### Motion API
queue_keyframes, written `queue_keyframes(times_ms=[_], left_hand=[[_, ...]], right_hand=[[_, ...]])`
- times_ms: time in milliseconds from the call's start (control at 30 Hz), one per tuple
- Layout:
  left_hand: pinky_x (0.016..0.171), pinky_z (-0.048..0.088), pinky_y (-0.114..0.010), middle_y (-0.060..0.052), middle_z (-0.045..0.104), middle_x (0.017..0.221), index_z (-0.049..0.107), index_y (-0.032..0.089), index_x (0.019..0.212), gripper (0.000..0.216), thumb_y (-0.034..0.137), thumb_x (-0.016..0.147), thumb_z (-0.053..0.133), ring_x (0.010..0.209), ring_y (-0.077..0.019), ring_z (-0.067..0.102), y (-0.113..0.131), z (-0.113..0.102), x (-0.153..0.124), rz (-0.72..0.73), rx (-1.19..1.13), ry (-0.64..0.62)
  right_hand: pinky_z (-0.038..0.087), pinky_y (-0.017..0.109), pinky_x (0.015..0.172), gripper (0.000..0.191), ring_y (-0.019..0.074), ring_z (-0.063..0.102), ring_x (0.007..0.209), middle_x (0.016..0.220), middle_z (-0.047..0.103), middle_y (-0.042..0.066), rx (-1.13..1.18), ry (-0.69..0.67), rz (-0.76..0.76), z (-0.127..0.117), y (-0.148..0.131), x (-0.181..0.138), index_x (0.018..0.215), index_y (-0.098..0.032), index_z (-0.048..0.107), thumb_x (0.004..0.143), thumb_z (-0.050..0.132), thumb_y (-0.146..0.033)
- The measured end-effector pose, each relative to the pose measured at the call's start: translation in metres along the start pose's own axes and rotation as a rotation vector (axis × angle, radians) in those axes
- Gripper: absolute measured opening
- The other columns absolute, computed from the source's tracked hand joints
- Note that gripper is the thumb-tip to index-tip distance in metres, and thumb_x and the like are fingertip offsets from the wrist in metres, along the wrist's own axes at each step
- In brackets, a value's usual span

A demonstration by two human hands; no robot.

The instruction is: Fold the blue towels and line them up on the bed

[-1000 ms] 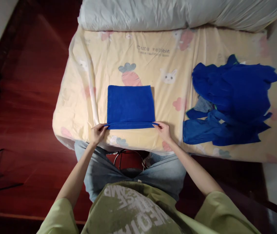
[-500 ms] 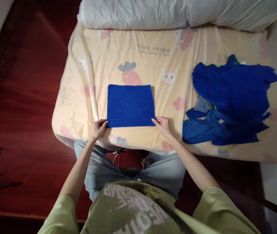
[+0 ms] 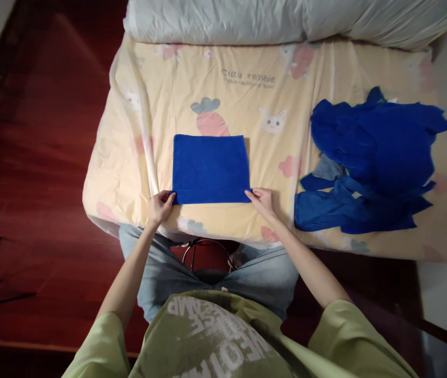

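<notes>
From the head camera, a folded rectangular blue cloth (image 3: 209, 169) lies flat near the front edge of a pale yellow bedsheet with carrot and rabbit prints (image 3: 168, 89). The left hand (image 3: 159, 206) has curled fingers pinching the cloth's near left corner. The right hand (image 3: 263, 202) touches the near right corner with its fingertips; whether it grips there cannot be told. A loose heap of blue cloths (image 3: 369, 163) sits well apart to the right, and a pale grey rolled duvet (image 3: 247, 21) lies along the far edge.

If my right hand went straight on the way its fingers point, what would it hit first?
The folded blue cloth. The right hand points up-left with fingertips at its near right corner, so it would likely slide onto it.
</notes>
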State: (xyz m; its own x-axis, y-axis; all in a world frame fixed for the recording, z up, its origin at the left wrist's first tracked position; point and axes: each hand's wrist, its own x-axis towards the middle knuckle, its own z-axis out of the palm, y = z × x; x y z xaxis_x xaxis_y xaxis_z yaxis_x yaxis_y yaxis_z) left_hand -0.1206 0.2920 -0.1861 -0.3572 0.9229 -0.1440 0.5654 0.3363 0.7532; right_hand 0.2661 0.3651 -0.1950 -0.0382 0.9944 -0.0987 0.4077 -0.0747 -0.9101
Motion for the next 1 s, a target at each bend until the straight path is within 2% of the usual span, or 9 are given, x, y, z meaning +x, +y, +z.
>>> queue_keyframes(times_ms=[133,333,433,800,900,933,1000], left_hand=[[0.065,0.052,-0.030,-0.006,0.075,0.077,0.076,0.018,0.091,0.040,0.057,0.086,0.066,0.071,-0.0217,0.070,0.000,0.002,0.000,-0.019,-0.015,0.026],[0.067,0.054,-0.030,-0.006,0.075,0.081,0.074,0.018,0.092,0.038,0.055,0.084,0.069,0.072,-0.0209,0.070,-0.003,0.006,0.000,-0.037,-0.042,0.059],[0.068,0.055,-0.029,-0.006,0.075,0.082,0.073,0.018,0.091,0.037,0.054,0.084,0.070,0.072,-0.0196,0.070,-0.003,0.007,-0.001,-0.037,-0.049,0.076],[0.071,0.053,-0.029,-0.004,0.075,0.080,0.073,0.021,0.093,0.035,0.054,0.091,0.063,0.075,-0.0200,0.071,0.010,0.009,-0.004,-0.044,0.076,0.124],[0.079,0.055,-0.036,-0.007,0.074,0.084,0.073,0.021,0.097,0.031,0.049,0.094,0.063,0.083,-0.0243,0.071,0.010,0.014,-0.008,0.046,0.201,0.195],[0.086,0.055,-0.040,-0.010,0.075,0.093,0.074,0.020,0.101,0.029,0.046,0.095,0.063,0.092,-0.0272,0.071,0.009,0.014,-0.009,0.114,0.244,0.238],[0.102,0.050,-0.050,-0.016,0.072,0.119,0.074,0.020,0.112,0.027,0.039,0.098,0.061,0.118,-0.0328,0.065,0.003,0.014,-0.010,0.303,0.294,0.277]], right_hand=[[0.025,0.025,0.048,0.061,0.0095,0.032,0.052,0.053,0.032,-0.005,-0.015,0.026,0.004,0.001,0.001,0.000,0.053,-0.023,0.036,0.076,0.071,-0.067],[0.041,0.027,0.052,0.047,0.0153,0.055,0.054,0.059,0.062,0.003,-0.012,0.093,0.047,0.004,0.009,0.004,0.063,-0.018,0.064,0.072,0.078,-0.062],[0.047,0.029,0.056,0.047,0.0195,0.064,0.059,0.067,0.072,0.008,-0.012,0.139,0.077,0.004,0.012,0.005,0.069,-0.016,0.070,0.068,0.081,-0.062],[0.053,0.032,0.057,0.047,0.0232,0.070,0.062,0.068,0.073,0.010,-0.065,0.138,0.044,0.006,0.018,0.005,0.069,-0.016,0.070,0.075,0.078,-0.062],[0.057,0.033,0.059,0.039,0.0234,0.071,0.065,0.072,0.074,0.010,-0.146,0.175,-0.010,0.009,0.017,-0.002,0.080,-0.016,0.073,0.082,0.076,-0.055],[0.059,0.035,0.064,0.035,0.0242,0.073,0.072,0.080,0.076,0.011,-0.204,0.196,-0.075,0.008,0.016,-0.005,0.089,-0.015,0.075,0.085,0.074,-0.050],[0.061,0.040,0.084,0.027,0.0262,0.075,0.097,0.105,0.077,0.014,-0.351,0.195,-0.286,0.004,0.014,-0.014,0.110,-0.017,0.075,0.094,0.068,-0.038]])
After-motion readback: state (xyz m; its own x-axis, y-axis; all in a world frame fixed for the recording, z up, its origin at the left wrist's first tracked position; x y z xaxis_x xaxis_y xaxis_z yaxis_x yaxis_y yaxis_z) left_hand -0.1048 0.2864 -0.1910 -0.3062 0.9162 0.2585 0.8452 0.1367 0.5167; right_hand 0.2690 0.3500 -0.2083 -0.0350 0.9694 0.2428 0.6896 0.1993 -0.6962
